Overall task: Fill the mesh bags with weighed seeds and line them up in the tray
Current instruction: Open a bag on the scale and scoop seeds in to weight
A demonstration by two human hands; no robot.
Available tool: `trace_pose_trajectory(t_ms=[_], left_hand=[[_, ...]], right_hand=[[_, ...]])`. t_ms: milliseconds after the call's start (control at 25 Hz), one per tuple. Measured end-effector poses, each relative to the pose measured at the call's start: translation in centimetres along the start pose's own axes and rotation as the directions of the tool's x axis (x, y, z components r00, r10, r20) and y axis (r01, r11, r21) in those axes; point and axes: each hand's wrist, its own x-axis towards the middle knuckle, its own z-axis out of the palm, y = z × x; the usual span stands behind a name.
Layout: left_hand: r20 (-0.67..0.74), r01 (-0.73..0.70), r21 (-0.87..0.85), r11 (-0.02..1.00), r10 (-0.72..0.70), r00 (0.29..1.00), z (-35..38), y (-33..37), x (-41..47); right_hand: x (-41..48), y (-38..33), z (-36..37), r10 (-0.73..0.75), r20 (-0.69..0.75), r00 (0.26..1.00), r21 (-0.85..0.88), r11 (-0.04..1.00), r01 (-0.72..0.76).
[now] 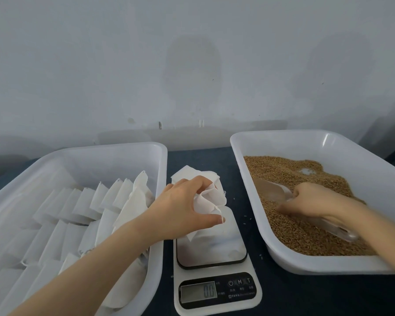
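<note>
Left hand [183,206] pinches the limp mesh bag [211,199], right hand [312,199] grips the scoop [271,188]; a sagging mouth could spill seeds [283,169].

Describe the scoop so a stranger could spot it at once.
Look in the white plastic tray on the right, filled with brown seeds. The clear plastic scoop lies sunk in those seeds, its handle gripped by the right hand. It is the only transparent thing in the tray.

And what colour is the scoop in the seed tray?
The scoop is clear plastic; head view.
</note>
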Motion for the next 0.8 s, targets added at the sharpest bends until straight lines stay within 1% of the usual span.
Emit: trace_pose_trajectory(t_ms=[120,200,320,400,480,560,600,680,720,760,800], left_hand=[[-0.002,-0.007,0.01,1.0,0.007,1.0,0.0,0.0,0.0],[0.002,-0.007,0.009,1.0,0.007,1.0,0.0,0.0,0.0],[0.011,-0.005,0.015,1.0,0.004,1.0,0.0,-0.1,0.1],[0.014,-0.003,0.022,1.0,0.003,1.0,0.1,-0.2,0.1],[0.007,-0.006,0.024,1.0,0.006,1.0,0.1,-0.3,0.1],[0.004,-0.003,0.027,1.0,0.002,1.0,0.1,-0.3,0.1],[0.009,0.001,0.03,1.0,-0.001,1.0,0.1,-0.3,0.1],[0.021,0.007,0.033,0.999,-0.007,1.0,0.1,-0.2,0.2],[0.026,0.008,0.033,0.999,-0.009,1.0,0.1,-0.2,0.2],[0.031,0.007,0.034,0.999,-0.008,0.999,0.0,-0.1,0.3],[0.034,0.002,0.038,0.999,-0.003,0.999,0.0,-0.1,0.3]], right_hand=[[0.1,0.0,-0.1,0.019,-0.01,1.0,0.023,1.0,-0.019],[0.2,0.1,-0.4,0.04,0.01,0.999,0.09,0.995,-0.041],[0.2,0.3,-0.9,0.082,0.087,0.993,0.272,0.957,-0.102],[0.2,0.3,-1.3,0.078,0.165,0.983,0.448,0.882,-0.145],[0.0,0.3,-1.6,0.054,0.207,0.977,0.529,0.833,-0.158],[0.0,0.5,-1.5,0.057,0.177,0.983,0.491,0.86,-0.138],[0.0,0.6,-1.3,0.068,0.127,0.99,0.433,0.894,-0.117],[0.3,0.9,-0.8,0.072,-0.04,0.997,0.206,0.977,-0.062],[0.4,1.1,-0.7,0.045,-0.123,0.991,0.069,0.997,-0.037],[0.5,1.3,-0.7,0.013,-0.177,0.984,-0.03,0.999,-0.019],[0.6,1.4,-0.8,-0.012,-0.198,0.98,-0.07,0.998,-0.002]])
